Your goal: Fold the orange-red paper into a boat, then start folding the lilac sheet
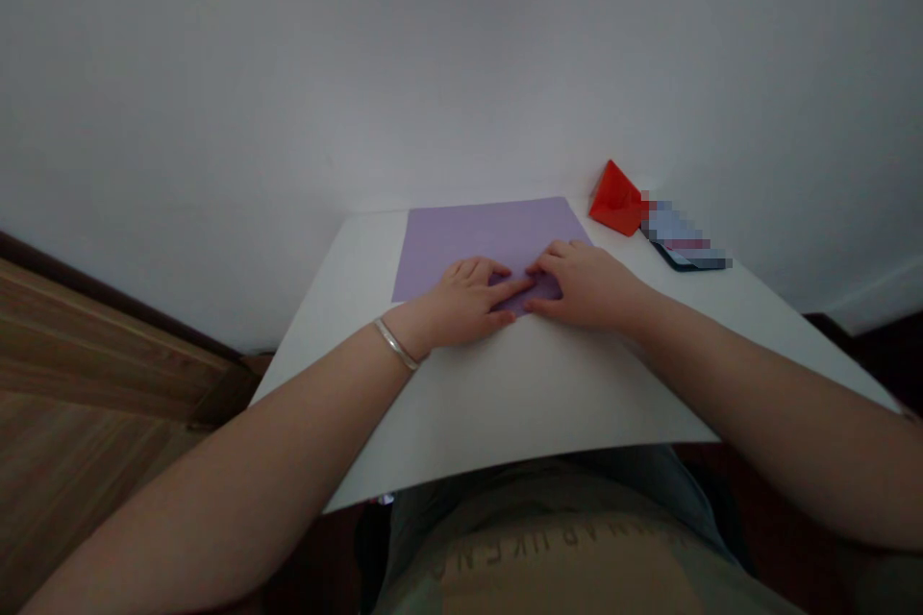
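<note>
A sheet of purple paper (486, 235) lies on the white table in front of me. My left hand (468, 303) rests on its lower middle, fingers spread and the index finger pointing right. On the sheet's lower right part is my right hand (587, 283), its fingers slightly bent and its thumb apart along the near edge. The fingertips of both hands nearly meet over the paper. Both hands press down on the sheet and grip nothing. Parts of the near edge are hidden under my hands.
Beyond my right hand stands a red folded paper shape (615, 202). Beside it lies a flat, phone-like object (682, 238), its top blurred out. A white wall (461, 58) borders the table (519, 394) at the back. Wooden panelling (93, 336) is at the left.
</note>
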### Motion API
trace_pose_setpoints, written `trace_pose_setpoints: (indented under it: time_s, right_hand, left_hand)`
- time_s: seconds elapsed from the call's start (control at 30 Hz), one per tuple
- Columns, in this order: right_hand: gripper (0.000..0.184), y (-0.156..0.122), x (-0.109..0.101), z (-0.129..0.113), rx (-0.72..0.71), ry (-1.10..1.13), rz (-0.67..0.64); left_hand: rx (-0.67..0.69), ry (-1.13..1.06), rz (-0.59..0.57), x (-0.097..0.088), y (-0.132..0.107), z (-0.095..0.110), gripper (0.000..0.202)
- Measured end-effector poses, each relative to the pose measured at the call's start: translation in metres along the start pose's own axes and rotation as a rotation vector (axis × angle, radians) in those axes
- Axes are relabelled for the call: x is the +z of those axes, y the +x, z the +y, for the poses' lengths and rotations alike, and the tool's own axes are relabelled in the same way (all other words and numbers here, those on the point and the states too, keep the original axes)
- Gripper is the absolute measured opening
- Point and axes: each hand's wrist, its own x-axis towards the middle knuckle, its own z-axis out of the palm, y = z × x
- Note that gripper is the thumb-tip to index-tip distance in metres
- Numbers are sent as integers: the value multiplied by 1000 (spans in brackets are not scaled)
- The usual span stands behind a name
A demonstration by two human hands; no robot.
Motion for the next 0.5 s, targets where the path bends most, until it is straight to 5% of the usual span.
trace_pose_setpoints:
  time_s: [0.5]
  right_hand:
    - [45, 2, 0, 36, 112, 170, -138]
  left_hand:
    - [-22, -35, -24, -4, -1, 3, 54]
